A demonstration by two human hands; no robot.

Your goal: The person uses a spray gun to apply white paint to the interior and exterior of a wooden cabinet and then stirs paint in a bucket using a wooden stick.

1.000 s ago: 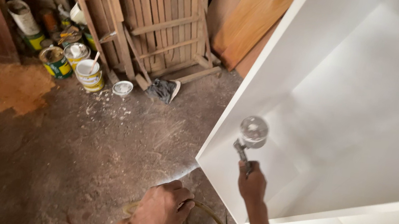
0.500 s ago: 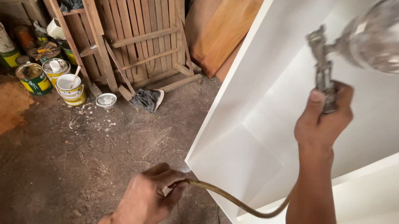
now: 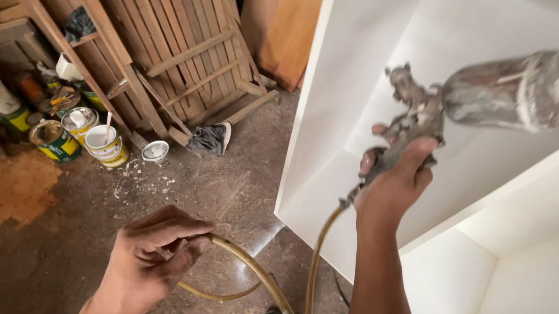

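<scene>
A: Item 1, R hand?
B: Right hand (image 3: 393,185), raised in front of the white cabinet (image 3: 347,101). Fingers wrapped tight round the grip of a spray gun (image 3: 413,129), index finger up by the trigger. Gun body grey metal w/ paint spatter, tilted; its metal cup (image 3: 507,88) lies nearly sideways, pointing into the cabinet's open compartment. Nozzle end close to the inside panel, not touching as far as can be seen.

A: Item 2, L hand?
B: Left hand (image 3: 150,259), low, below-left of the cabinet, over the floor. Fingers curled loosely round a yellowish air hose (image 3: 254,279), thumb on top. Hose runs from the gun's grip base down past the cabinet's lower corner, loops by the left hand.

A: Cabinet cond.?
B: White, open-fronted, w/ divider shelf; lower compartment toward bottom right.

A: Misc.?
B: All left of the cabinet: dusty concrete floor (image 3: 63,221) w/ sawdust patch. Wooden slatted panels (image 3: 165,29) leaning against the wall. Plain wood boards (image 3: 289,18) just beside the cabinet's left edge. Cluster of paint cans (image 3: 80,134) at the panels' foot, one w/ a stir stick; small round lid (image 3: 155,151) nearby. Dark rag (image 3: 208,139) on the floor btw cans and cabinet.
</scene>
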